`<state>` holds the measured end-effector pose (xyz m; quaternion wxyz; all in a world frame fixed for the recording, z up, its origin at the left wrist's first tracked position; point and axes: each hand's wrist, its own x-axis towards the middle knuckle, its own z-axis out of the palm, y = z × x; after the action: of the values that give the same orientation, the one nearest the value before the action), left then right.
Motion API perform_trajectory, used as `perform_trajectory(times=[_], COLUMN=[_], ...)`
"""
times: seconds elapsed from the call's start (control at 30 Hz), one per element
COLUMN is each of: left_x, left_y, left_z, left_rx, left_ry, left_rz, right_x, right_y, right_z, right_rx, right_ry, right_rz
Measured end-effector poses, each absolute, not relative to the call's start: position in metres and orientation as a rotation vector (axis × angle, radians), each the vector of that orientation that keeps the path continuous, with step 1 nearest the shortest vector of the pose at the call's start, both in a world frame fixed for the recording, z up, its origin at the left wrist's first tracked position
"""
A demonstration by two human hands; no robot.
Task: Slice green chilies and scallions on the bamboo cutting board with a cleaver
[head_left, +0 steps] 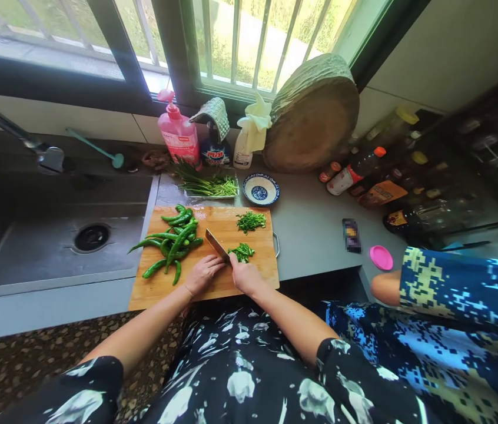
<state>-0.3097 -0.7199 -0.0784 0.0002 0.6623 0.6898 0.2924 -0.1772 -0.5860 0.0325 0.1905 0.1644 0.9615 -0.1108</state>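
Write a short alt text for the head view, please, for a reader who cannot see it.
A person's right hand holds a knife over cut green peppers on a wooden board, the left hand beside the blade. Whole peppers lie at the board's left, near a sink; another person's arm shows at right.

Tan wooden cutting board (235, 227) as landmark. On it: bright green whole peppers (173, 241) toward its sink side, green chopped pieces (251, 221) at its far edge. Behind it: blue-and-white patterned bowl (261, 189), pink soap bottle (179, 136). Well off its other side: pink round lid (381, 258) on grey counter (315, 235). Below it: black clothing with white floral print (240, 371); beside that, blue-yellow pixel-camo fabric (452, 306).
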Motion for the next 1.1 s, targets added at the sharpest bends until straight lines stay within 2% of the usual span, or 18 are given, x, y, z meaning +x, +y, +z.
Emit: perform_trajectory(times=[0.2,0.4,0.8,1.1], left_x=[-0.316,-0.311,-0.303,-0.301], left_y=[-0.714,-0.72,-0.723,-0.725], left_z=[-0.07,-0.067,-0.071,-0.071], left_rx=[2.196,2.043,2.058,2.029], left_ry=[1.94,2.268,2.334,2.308], left_rz=[0.852,0.772,0.805,0.794], right_x=[-0.167,-0.166,-0.155,-0.156], right_y=[-0.573,-0.577,-0.59,-0.592], right_z=[0.037,0.039,0.042,0.041], right_rx=[0.572,0.574,0.467,0.378], right_ry=[2.685,2.669,2.725,2.702], right_rz=[-0.31,-0.299,-0.374,-0.318])
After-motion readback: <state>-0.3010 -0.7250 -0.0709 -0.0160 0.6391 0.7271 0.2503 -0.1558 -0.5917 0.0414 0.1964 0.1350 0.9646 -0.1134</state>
